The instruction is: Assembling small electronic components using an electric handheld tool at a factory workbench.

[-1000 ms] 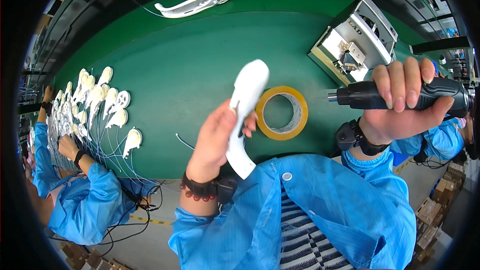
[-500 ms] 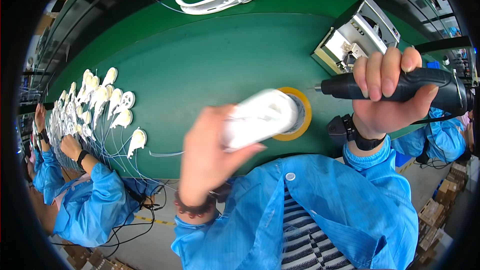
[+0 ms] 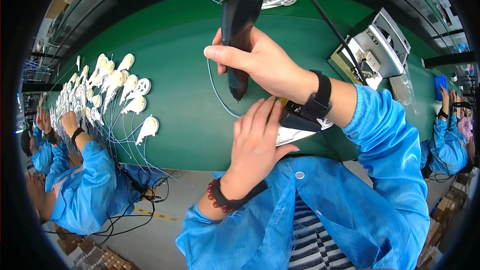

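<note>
My right hand (image 3: 272, 67) is wrapped around a black electric screwdriver (image 3: 242, 17) and holds it upright, bit down. The bit's tip is just beyond the fingertips of my left hand (image 3: 255, 142). That hand lies over a long white plastic part (image 3: 290, 137) on the table, fingers along its far side and thumb near its close edge. My left hand and right wrist hide much of the part. A thin blue-grey cable (image 3: 216, 90) curves out from beside my left fingers. Only a yellow sliver of the tape roll (image 3: 283, 101) shows behind them.
On the green table (image 3: 175, 55), several white parts with cables (image 3: 125, 87) are heaped at left. Another white part (image 3: 282, 0) lies at the far edge. A metal machine (image 3: 377, 45) stands at back right; the screwdriver's cord (image 3: 325, 15) passes before it. Co-workers (image 3: 95, 185) sit on both sides.
My right hand has swung the screwdriver from the right to the middle, turning it from level to upright. My left hand has brought the white part down onto the table and rightward.
</note>
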`<move>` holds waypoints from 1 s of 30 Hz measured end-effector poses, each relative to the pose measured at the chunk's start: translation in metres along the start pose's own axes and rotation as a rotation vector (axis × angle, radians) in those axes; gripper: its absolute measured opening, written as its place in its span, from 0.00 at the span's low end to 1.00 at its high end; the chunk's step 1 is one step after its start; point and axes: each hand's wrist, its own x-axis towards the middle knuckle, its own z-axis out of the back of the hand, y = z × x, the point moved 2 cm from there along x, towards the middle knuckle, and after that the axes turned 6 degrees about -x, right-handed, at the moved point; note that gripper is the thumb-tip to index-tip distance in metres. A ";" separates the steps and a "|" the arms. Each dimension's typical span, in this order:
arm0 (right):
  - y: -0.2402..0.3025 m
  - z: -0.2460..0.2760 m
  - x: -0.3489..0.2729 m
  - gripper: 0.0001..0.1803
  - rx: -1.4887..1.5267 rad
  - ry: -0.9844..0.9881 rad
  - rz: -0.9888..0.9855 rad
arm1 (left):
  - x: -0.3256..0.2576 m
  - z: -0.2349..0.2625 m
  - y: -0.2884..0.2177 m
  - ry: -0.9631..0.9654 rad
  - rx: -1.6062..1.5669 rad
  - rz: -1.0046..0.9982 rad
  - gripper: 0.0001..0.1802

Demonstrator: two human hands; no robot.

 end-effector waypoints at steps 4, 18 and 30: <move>-0.018 -0.006 0.009 0.18 -0.001 0.043 -0.018 | -0.022 0.011 0.014 -0.030 0.013 0.011 0.49; -0.005 -0.004 0.010 0.17 0.005 0.075 -0.016 | -0.022 -0.001 0.020 -0.016 -0.073 0.029 0.39; 0.089 0.064 -0.072 0.21 0.469 0.080 0.504 | -0.013 0.018 0.014 -0.256 -0.041 -0.029 0.37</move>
